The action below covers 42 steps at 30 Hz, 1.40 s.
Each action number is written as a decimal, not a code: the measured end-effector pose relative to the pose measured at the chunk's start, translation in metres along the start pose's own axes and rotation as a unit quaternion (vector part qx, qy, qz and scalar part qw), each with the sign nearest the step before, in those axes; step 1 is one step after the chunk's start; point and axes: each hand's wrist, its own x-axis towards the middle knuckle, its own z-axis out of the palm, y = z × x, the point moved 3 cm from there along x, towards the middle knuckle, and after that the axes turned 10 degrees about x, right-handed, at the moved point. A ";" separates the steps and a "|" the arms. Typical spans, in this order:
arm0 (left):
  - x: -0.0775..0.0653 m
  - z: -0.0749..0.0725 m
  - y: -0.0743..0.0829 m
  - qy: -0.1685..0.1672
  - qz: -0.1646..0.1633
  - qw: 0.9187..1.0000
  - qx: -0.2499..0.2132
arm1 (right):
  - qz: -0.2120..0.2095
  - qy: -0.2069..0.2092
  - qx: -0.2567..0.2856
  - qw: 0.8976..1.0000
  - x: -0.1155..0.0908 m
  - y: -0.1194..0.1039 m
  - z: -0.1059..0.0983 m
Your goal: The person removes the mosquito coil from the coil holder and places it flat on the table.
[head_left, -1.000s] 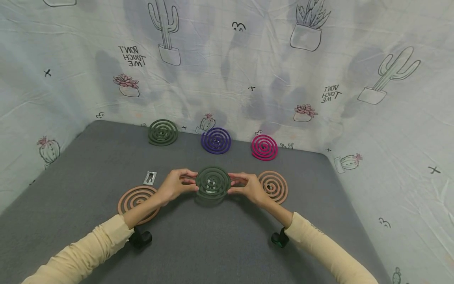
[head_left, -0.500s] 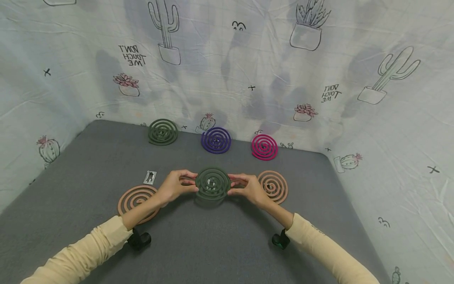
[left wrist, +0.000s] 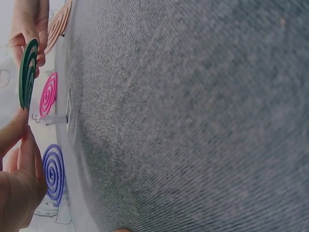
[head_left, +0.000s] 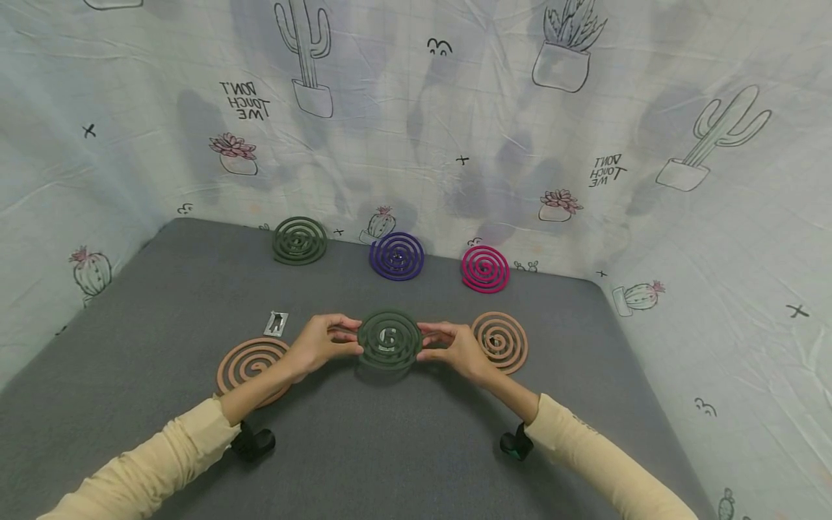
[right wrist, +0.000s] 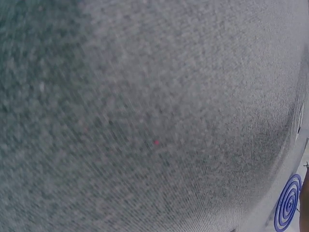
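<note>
A dark green mosquito coil (head_left: 404, 326) is held level between both hands in the middle of the head view. My left hand (head_left: 320, 345) pinches its left edge, thumb in front and fingers behind. At the opposite edge my right hand (head_left: 459, 348) pinches the coil the same way. A small metal coil stand (left wrist: 69, 108) is on the table beneath it, glimpsed through the spiral's centre from above. From the left wrist the green coil (left wrist: 22, 77) shows nearly edge-on, above the table. The right wrist view shows mostly grey tabletop.
Along the back stand a green coil (head_left: 299, 241), a purple coil (head_left: 396, 256) and a pink coil (head_left: 484, 269). A tan coil (head_left: 513, 344) sits beyond my right hand. Another tan coil (head_left: 224, 372) lies partly under my left forearm, near a loose metal stand (head_left: 276, 324).
Both hands have brought the green coil slightly toward me, and more of the metal stand's shape shows through its centre. The other coils stay put.
</note>
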 end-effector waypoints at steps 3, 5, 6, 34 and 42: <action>-0.002 0.000 0.000 -0.002 0.000 1.000 -0.006 | 0.002 0.000 0.007 1.000 -0.001 0.001 0.001; -0.003 0.000 0.000 -0.003 0.000 1.000 -0.008 | 0.003 0.001 0.006 1.000 -0.001 0.002 0.002; -0.003 0.000 -0.001 -0.004 -0.001 1.000 -0.008 | 0.004 0.002 0.005 1.000 -0.002 0.002 0.002; -0.020 0.004 0.001 -0.016 -0.031 0.999 -0.034 | 0.017 -0.004 0.001 1.000 -0.016 0.000 0.009; -0.024 0.006 0.000 -0.019 -0.032 0.999 -0.025 | 0.034 -0.004 0.029 0.999 -0.019 0.002 0.013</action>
